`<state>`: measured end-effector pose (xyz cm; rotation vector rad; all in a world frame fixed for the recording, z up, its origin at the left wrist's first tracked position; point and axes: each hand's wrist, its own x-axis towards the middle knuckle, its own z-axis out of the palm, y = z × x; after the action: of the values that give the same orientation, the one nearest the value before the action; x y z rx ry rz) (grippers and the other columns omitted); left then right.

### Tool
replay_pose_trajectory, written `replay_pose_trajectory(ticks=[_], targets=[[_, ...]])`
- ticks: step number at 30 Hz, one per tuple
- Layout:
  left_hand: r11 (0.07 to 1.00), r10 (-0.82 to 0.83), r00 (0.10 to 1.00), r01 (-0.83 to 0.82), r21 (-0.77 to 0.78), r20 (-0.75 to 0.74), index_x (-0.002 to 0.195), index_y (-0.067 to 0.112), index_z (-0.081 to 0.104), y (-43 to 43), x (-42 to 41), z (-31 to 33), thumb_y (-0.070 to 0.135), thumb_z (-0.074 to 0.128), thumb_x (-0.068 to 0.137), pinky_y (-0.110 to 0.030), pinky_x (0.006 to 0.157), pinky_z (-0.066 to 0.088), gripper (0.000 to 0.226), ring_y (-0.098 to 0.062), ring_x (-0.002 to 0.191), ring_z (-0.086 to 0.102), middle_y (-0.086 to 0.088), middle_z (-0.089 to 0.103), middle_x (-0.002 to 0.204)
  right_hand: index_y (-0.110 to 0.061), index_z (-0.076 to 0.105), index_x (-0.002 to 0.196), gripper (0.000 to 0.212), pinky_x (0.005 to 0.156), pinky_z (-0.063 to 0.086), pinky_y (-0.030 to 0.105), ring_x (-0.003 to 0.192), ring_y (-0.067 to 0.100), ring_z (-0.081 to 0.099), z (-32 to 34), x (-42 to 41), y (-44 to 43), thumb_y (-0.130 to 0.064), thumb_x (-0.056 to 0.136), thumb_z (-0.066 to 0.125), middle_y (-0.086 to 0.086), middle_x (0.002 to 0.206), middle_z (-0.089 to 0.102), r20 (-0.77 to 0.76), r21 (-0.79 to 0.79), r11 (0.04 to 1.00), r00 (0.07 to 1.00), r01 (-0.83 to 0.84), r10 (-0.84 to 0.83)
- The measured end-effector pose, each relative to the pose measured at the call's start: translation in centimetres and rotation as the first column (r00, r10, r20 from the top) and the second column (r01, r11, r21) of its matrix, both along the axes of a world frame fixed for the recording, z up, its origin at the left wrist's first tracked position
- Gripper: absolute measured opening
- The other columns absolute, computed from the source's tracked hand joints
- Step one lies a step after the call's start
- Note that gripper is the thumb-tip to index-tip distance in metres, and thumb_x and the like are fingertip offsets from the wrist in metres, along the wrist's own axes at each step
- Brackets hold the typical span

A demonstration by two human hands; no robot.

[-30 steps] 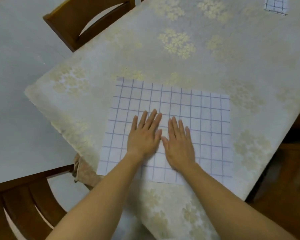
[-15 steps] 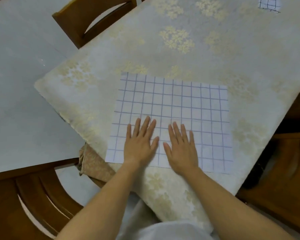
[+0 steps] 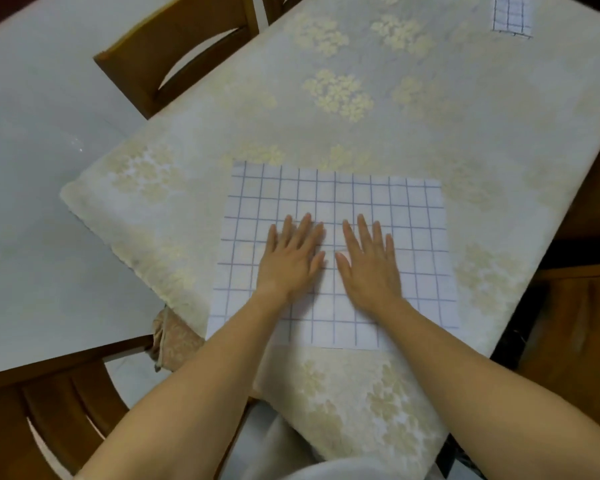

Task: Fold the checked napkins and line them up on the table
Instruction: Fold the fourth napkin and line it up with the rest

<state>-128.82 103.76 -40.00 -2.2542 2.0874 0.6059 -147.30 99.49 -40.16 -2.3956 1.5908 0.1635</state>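
A white napkin with a blue check (image 3: 336,199) lies spread flat on the table near its front edge. My left hand (image 3: 291,259) and my right hand (image 3: 369,263) lie side by side on its middle, palms down and fingers straight, pressing the cloth. My forearms cover part of the napkin's near edge. A second checked napkin (image 3: 511,15), folded small, sits at the far right of the table.
The table wears a cream cloth with pale yellow flowers (image 3: 340,95). One wooden chair (image 3: 174,60) stands at the far left side, another (image 3: 45,410) at the near left, and dark wood (image 3: 582,341) shows on the right. The pale floor (image 3: 32,202) lies left.
Both hands have slid back up the napkin from its near edge toward its middle, staying flat on it. The view has shifted slightly.
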Motion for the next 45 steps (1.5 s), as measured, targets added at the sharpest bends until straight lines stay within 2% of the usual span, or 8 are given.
replay_pose_trajectory(ticks=[12, 18, 26, 31, 35, 39, 42, 45], targets=[[0.986, -0.167, 0.983, 0.165, 0.023, 0.082, 0.160, 0.040, -0.020, -5.9, -2.4, -1.8, 0.069, 0.001, 0.101, -0.059, 0.123, -0.013, 0.069, -0.025, 0.155, -0.026, 0.009, -0.026, 0.168, -0.035, -0.004, 0.160, 0.077, 0.125, -0.005, 0.047, 0.155, 0.023, -0.014, -0.6, -7.5, -6.4, -0.073, 0.098, 0.020, -0.003, 0.168, -0.014, 0.027, 0.052, 0.988, 0.989, 0.146, -0.148], [0.962, -0.273, 0.962, 0.273, -0.023, 0.032, 0.163, 0.032, -0.015, -7.7, -2.3, -0.7, 0.083, 0.011, 0.094, -0.053, 0.124, -0.016, 0.089, -0.024, 0.154, -0.029, 0.004, -0.027, 0.168, -0.007, 0.031, 0.151, 0.102, 0.113, 0.030, 0.049, 0.135, 0.039, 0.030, 2.0, -13.8, -8.0, -0.067, 0.078, 0.071, 0.017, 0.151, 0.031, 0.121, 0.094, 0.674, 0.663, 0.733, -0.739], [0.957, -0.290, 0.954, 0.292, -0.008, 0.078, 0.161, 0.033, -0.020, -8.8, -2.8, -1.2, 0.094, 0.011, 0.083, -0.055, 0.124, -0.014, 0.104, -0.022, 0.153, -0.031, 0.006, -0.030, 0.167, 0.004, 0.056, 0.131, 0.076, 0.101, 0.050, 0.041, 0.116, 0.034, 0.061, 4.6, -16.0, -11.6, -0.039, 0.077, 0.086, 0.014, 0.129, 0.062, 0.155, 0.606, 0.431, 0.432, 0.669, -0.889], [0.956, -0.292, 0.952, 0.294, -0.006, 0.091, 0.159, 0.030, -0.025, -9.0, -2.7, -1.3, 0.099, 0.010, 0.078, -0.056, 0.123, -0.013, 0.113, -0.024, 0.152, -0.034, 0.004, -0.034, 0.166, -0.010, 0.065, 0.084, 0.029, 0.086, 0.053, 0.042, 0.079, 0.030, 0.061, 7.2, -16.3, -10.8, -0.037, 0.090, 0.073, 0.012, 0.080, 0.061, 0.305, 0.552, 0.581, 0.504, 0.598, -0.808], [0.958, -0.287, 0.955, 0.287, 0.006, 0.078, 0.159, 0.029, -0.027, -9.1, -2.7, -1.3, 0.102, 0.010, 0.073, -0.058, 0.123, -0.013, 0.118, -0.025, 0.151, -0.035, 0.003, -0.034, 0.165, -0.019, 0.067, 0.106, 0.021, 0.085, 0.050, 0.033, 0.091, 0.018, 0.062, 9.1, -15.4, -9.6, -0.038, 0.097, 0.063, -0.005, 0.098, 0.068, 0.319, 0.334, 0.792, 0.729, 0.511, -0.605], [0.951, -0.307, 0.948, 0.302, 0.060, 0.081, 0.156, 0.029, -0.031, -9.3, -2.8, -1.0, 0.106, 0.013, 0.065, -0.064, 0.119, -0.013, 0.127, -0.030, 0.149, -0.038, 0.000, -0.038, 0.164, -0.012, 0.071, 0.103, 0.028, 0.087, 0.048, 0.034, 0.092, 0.023, 0.060, 10.9, -14.9, -8.8, -0.033, 0.103, 0.053, 0.001, 0.093, 0.068, 0.370, 0.260, 0.801, 0.710, 0.540, -0.599], [0.930, -0.342, 0.938, 0.330, 0.161, 0.051, 0.154, 0.029, -0.036, -10.0, -2.8, -0.5, 0.108, 0.024, 0.057, -0.070, 0.115, -0.016, 0.139, -0.034, 0.145, -0.043, -0.002, -0.043, 0.161, -0.009, 0.059, 0.072, 0.045, 0.070, 0.045, 0.037, 0.071, 0.028, 0.055, 12.0, -14.5, -8.8, -0.035, 0.105, 0.045, 0.006, 0.066, 0.057, 0.385, 0.241, 0.812, 0.716, 0.531, -0.582], [0.917, -0.342, 0.939, 0.327, 0.228, 0.029, 0.154, 0.029, -0.035, -10.6, -2.9, 0.1, 0.107, 0.040, 0.055, -0.073, 0.113, -0.018, 0.147, -0.035, 0.145, -0.043, -0.003, -0.044, 0.161, -0.006, 0.049, 0.067, 0.049, 0.062, 0.038, 0.034, 0.061, 0.026, 0.048, 13.6, -13.0, -8.5, -0.033, 0.107, 0.040, 0.009, 0.060, 0.051, 0.431, 0.184, 0.857, 0.744, 0.482, -0.511]])
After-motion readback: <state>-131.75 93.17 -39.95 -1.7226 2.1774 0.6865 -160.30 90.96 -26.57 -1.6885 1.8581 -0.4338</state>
